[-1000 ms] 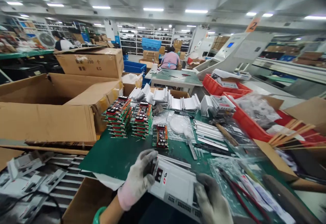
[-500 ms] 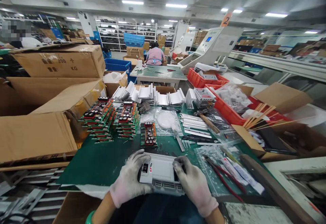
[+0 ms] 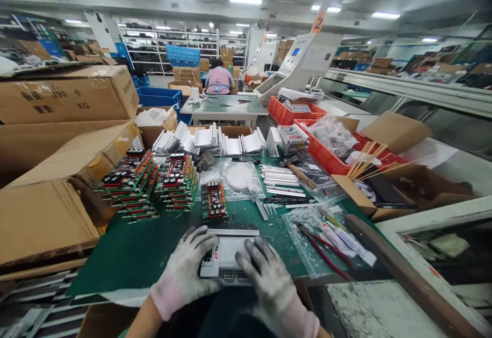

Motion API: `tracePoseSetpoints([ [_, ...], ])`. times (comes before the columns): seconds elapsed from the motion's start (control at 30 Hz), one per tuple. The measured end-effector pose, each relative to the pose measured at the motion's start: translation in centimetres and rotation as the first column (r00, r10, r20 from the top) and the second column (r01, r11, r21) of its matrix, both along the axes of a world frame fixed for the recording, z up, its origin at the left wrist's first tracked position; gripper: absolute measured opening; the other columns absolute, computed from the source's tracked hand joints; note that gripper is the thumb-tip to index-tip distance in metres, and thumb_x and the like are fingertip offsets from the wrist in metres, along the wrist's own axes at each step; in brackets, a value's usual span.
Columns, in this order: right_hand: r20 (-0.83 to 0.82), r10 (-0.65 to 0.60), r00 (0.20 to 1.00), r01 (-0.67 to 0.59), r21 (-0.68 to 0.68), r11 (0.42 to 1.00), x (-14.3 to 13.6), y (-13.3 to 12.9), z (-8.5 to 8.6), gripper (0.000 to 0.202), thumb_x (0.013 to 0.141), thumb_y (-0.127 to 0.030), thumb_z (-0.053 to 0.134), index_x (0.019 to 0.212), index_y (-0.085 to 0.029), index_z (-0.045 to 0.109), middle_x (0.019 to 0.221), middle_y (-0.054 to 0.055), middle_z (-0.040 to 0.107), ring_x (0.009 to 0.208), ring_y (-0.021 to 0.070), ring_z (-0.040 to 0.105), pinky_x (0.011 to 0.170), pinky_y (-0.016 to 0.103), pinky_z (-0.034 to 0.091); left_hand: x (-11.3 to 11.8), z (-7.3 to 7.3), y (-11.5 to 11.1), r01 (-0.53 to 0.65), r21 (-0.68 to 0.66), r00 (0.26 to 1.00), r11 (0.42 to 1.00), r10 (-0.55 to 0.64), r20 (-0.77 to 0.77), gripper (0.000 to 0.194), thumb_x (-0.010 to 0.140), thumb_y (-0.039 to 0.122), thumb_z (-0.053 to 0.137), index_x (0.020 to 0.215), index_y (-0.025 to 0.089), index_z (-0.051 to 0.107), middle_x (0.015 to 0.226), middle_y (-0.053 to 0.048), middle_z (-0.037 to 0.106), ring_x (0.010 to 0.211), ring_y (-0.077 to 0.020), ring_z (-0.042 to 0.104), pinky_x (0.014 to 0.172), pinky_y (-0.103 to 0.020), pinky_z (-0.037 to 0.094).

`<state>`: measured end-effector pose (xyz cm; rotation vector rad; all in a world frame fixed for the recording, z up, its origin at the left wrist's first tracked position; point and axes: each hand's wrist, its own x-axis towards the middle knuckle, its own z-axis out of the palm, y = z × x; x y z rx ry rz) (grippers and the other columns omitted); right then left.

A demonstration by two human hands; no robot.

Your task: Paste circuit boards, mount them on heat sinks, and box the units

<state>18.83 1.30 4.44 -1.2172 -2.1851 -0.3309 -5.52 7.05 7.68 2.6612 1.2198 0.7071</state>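
I take the grey case (image 3: 228, 256) as the centre of my clock, and twelve is straight away from me. It is at the near edge of the green table (image 3: 115, 261); whether it rests there or I hold it up a little, I cannot tell. With my gloved left hand (image 3: 188, 263) I pinch its nine o'clock end, the fingers at the far side and the thumb at the near side. The fingers of my right hand (image 3: 271, 276) are a little spread and lie over the three o'clock part, so they hide it; how hard they press, I cannot tell.

Nearest in the way is one circuit board (image 3: 215, 201), just beyond the case, slightly before twelve. Two stacks of boards (image 3: 177, 182) rise at ten and near eleven, and the cardboard box (image 3: 42, 215) closes the side at nine. At twelve, farther, lies a plastic bag with a round white thing (image 3: 240, 176). Metal strips (image 3: 280, 176) are past one, with a hammer (image 3: 303, 175) behind them. At three, red-handled pliers (image 3: 317, 246) lie on clear plastic (image 3: 294, 225), and beyond them a brown bar (image 3: 403, 269) runs along the table's side.
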Motion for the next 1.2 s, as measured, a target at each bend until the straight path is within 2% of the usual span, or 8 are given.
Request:
tracePoseSetpoints([
  [0.17,0.128,0.041,0.991,-0.075,0.278,0.958,0.9,-0.2,-2.4,0.041,0.087,-0.018,0.062,0.125,-0.031,0.06,0.124,0.008,0.065,0.118,0.0263,0.056,0.088,0.039,0.049,0.1,0.8,-0.1,0.065,0.08,0.996,0.995,-0.06,-0.06,0.067,0.055,0.041,0.083,0.115,0.022,0.058,0.115,-0.01,0.071,0.119,-0.0354,0.06,0.104,-0.057,0.047],
  [0.33,0.151,0.167,0.974,-0.172,0.018,0.985,3.7,0.5,0.5,0.049,0.085,-0.036,0.061,0.13,-0.018,0.057,0.13,0.015,0.064,0.126,0.031,0.053,0.095,0.045,0.05,0.0,0.4,-0.8,0.125,0.178,0.992,0.976,-0.12,-0.037,0.108,0.046,0.052,0.088,0.136,0.014,0.041,0.128,-0.019,0.063,0.119,-0.0381,0.06,0.102,-0.057,0.05],
  [0.5,0.13,0.195,0.972,-0.193,-0.033,0.981,5.0,1.7,3.2,0.055,0.082,-0.032,0.059,0.133,-0.01,0.053,0.131,0.019,0.063,0.129,0.03,0.052,0.1,0.045,0.048,0.3,0.6,0.7,0.134,0.307,0.988,0.942,-0.152,0.034,0.083,0.06,0.038,0.085,0.13,0.015,0.045,0.119,-0.015,0.069,0.111,-0.0308,0.066,0.098,-0.045,0.055],
  [0.67,0.108,0.178,0.978,-0.176,-0.027,0.984,4.8,1.7,3.1,0.052,0.083,-0.029,0.058,0.131,-0.012,0.053,0.129,0.017,0.065,0.123,0.0283,0.057,0.096,0.042,0.051,0.4,0.8,1.6,0.166,0.321,0.984,0.933,-0.177,0.005,0.07,0.07,0.043,0.078,0.128,0.016,0.048,0.118,-0.013,0.07,0.109,-0.0278,0.067,0.097,-0.04,0.056],
  [0.93,-0.12,-0.142,0.983,0.157,0.125,0.98,2.8,-2.4,-3.1,0.047,0.084,-0.015,0.058,0.13,-0.021,0.055,0.123,0.01,0.068,0.126,0.0272,0.055,0.098,0.045,0.05,0.3,-5.7,-2.1,-0.007,0.464,0.997,0.886,-0.03,0.073,0.038,0.085,0.021,0.065,0.121,0.027,0.054,0.122,-0.011,0.065,0.134,-0.0286,0.047,0.107,-0.046,0.045],
  [1.0,-0.2,-0.245,0.949,0.265,0.076,0.961,2.7,-3.6,-3.9,0.051,0.084,-0.021,0.061,0.134,-0.02,0.052,0.122,0.012,0.068,0.12,0.0289,0.06,0.092,0.044,0.054,0.0,-6.9,-3.0,-0.052,0.411,0.993,0.91,0.004,0.118,0.046,0.086,0.029,0.064,0.13,0.029,0.049,0.127,-0.011,0.061,0.135,-0.03,0.046,0.107,-0.048,0.045],
  [1.1,-0.338,-0.425,0.84,0.384,-0.183,0.905,3.1,-5.2,-3.6,0.056,0.08,-0.028,0.066,0.134,-0.021,0.052,0.117,0.011,0.069,0.105,0.0283,0.068,0.082,0.039,0.06,-0.9,-7.3,-4.1,-0.219,0.173,0.965,0.96,0.187,0.182,0.072,0.088,0.05,0.057,0.149,0.026,0.028,0.143,-0.015,0.048,0.134,-0.0344,0.046,0.1,-0.052,0.049],
  [1.2,-0.452,-0.543,0.708,0.309,-0.494,0.813,3.2,-6.2,-2.4,0.047,0.082,-0.024,0.063,0.128,-0.023,0.058,0.101,0.005,0.073,0.089,0.0212,0.072,0.076,0.029,0.061,-2.0,-6.8,-4.8,-0.436,-0.065,0.897,0.897,0.439,0.044,0.069,0.089,0.05,0.053,0.15,0.027,0.031,0.14,-0.011,0.053,0.125,-0.0322,0.054,0.095,-0.047,0.052],
])
